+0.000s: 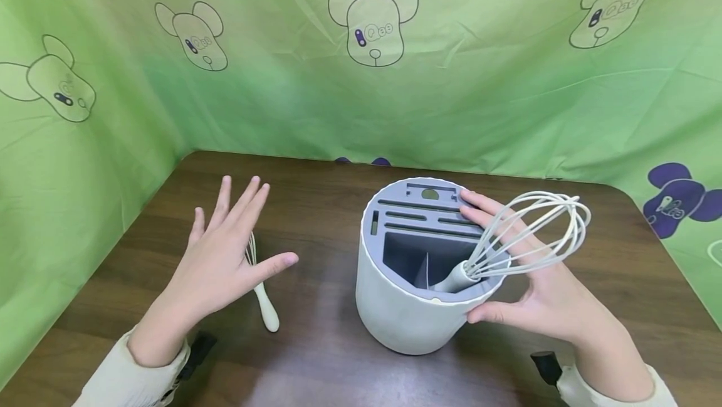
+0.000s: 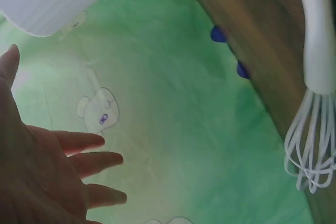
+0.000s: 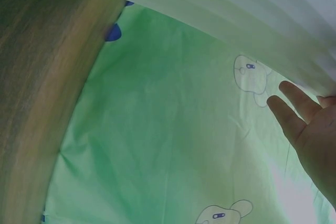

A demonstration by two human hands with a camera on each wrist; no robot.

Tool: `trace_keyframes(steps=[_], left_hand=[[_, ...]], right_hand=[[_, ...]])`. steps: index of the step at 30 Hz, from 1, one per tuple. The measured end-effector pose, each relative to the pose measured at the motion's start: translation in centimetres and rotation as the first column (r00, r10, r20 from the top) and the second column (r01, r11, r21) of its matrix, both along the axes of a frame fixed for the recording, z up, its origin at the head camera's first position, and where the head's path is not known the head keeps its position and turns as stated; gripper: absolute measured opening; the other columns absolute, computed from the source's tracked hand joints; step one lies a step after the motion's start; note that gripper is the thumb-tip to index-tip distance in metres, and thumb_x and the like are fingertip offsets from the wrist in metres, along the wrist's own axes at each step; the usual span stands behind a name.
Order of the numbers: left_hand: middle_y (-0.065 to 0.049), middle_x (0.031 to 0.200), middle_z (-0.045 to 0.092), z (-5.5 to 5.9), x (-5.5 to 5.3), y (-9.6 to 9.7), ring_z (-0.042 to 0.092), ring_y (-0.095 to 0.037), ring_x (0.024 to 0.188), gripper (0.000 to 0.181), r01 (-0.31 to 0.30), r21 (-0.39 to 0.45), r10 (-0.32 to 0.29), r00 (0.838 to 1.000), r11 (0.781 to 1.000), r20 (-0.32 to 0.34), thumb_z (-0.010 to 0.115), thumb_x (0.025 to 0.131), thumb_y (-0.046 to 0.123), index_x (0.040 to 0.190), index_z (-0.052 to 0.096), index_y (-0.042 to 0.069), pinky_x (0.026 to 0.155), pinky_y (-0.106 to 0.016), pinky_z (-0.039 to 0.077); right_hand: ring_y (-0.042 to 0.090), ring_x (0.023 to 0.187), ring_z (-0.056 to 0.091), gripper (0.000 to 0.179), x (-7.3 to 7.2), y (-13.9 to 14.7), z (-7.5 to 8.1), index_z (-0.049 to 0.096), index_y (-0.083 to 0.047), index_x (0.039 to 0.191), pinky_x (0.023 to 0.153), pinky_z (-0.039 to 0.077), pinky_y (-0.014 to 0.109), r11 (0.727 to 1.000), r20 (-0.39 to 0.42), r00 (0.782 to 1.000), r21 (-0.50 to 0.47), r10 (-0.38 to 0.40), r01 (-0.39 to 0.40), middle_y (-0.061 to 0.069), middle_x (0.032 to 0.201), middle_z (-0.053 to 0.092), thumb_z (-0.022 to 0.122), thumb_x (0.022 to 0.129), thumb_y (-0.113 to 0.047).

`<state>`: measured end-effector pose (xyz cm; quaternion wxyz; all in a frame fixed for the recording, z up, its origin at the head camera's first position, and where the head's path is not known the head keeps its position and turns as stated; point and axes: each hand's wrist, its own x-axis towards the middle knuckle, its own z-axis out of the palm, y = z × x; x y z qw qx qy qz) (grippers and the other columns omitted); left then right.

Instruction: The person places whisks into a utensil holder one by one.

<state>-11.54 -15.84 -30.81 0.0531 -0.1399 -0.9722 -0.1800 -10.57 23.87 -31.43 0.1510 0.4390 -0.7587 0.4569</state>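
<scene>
A round white utensil holder (image 1: pixel 395 319) with a grey slotted top stands upright on the table. From its front compartment leans a large whisk (image 1: pixel 459 275), handle down, with its wire head sticking out to the right. My right hand (image 1: pixel 536 288) is at the holder's right side, fingers stretched along the rim and thumb near the front wall, partly behind the whisk wires. My left hand (image 1: pixel 220 263) hovers with fingers spread, holding nothing. Beneath it a smaller whisk (image 1: pixel 267 311) lies on the table, partly hidden by the hand; its wire head (image 2: pixel 312 145) shows in the left wrist view.
The brown wooden table (image 1: pixel 316 206) has rounded far corners. A green curtain (image 1: pixel 282 100) printed with cartoon heads hangs along the back and sides. Behind the whisk's compartment, the holder top has narrow slots and a small round hole.
</scene>
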Motion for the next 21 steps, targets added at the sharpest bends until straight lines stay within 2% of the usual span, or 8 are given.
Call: trace_keyframes(steps=[6, 15, 21], left_hand=[[0.006, 0.168, 0.002, -0.2, 0.2, -1.1, -0.017, -0.024, 0.154, 0.105, -0.084, -0.053, 0.087, 0.995, 0.995, 0.042, 0.050, 0.084, 0.080, 0.161, 0.005, 0.023, 0.110, -0.079, 0.009], [-0.007, 0.168, 0.011, -1.4, 0.4, -2.9, -0.007, -0.038, 0.154, 0.106, -0.144, -0.071, 0.150, 0.986, 0.987, 0.075, 0.051, 0.086, 0.077, 0.160, 0.013, 0.012, 0.105, -0.080, 0.019], [-0.015, 0.166, 0.018, -2.3, 0.4, -4.1, 0.002, -0.049, 0.151, 0.106, -0.188, -0.074, 0.195, 0.974, 0.979, 0.114, 0.051, 0.086, 0.078, 0.158, 0.020, 0.006, 0.095, -0.081, 0.031]], right_hand=[[0.023, 0.146, 0.034, 0.108, 0.0, 0.0, -0.1, 0.040, 0.015, 0.141, 0.117, 0.026, 0.021, 1.000, 0.005, 1.000, -0.004, 0.004, -0.004, 0.031, 0.154, 0.032, 0.092, 0.065, -0.040], [0.024, 0.146, 0.033, 0.107, -0.1, -0.1, 0.0, 0.039, 0.016, 0.141, 0.118, 0.026, 0.021, 0.999, 0.016, 0.999, -0.023, 0.032, -0.031, 0.031, 0.154, 0.031, 0.092, 0.066, -0.038], [0.025, 0.147, 0.033, 0.106, -0.1, -0.2, 0.0, 0.039, 0.015, 0.142, 0.117, 0.026, 0.021, 0.999, 0.017, 0.999, -0.021, 0.030, -0.030, 0.032, 0.155, 0.030, 0.091, 0.067, -0.039]])
